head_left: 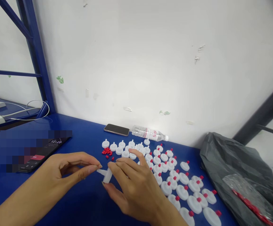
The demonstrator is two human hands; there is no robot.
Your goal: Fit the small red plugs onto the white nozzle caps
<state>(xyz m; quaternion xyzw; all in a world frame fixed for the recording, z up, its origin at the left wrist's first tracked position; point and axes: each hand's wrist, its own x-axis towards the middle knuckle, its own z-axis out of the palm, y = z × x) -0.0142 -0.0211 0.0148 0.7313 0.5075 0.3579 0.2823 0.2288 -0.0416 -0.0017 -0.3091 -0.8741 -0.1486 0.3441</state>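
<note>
My right hand grips a white plastic nozzle cap by its round base, between thumb and fingers. The cap is turned sideways, its thin spout pointing left. At the spout's end my left hand pinches thumb and forefinger together; whatever is between them is hidden. Just beyond the hands lies a small pile of red tips. Several white nozzle caps with bare spouts stand behind it. To the right of my right hand spread many white caps with red tips on their spouts.
A phone and a clear plastic bottle lie along the wall. At left rests a larger phone with a lit screen. A dark plastic bag with a clear bag of red pieces occupies the right edge of the blue table.
</note>
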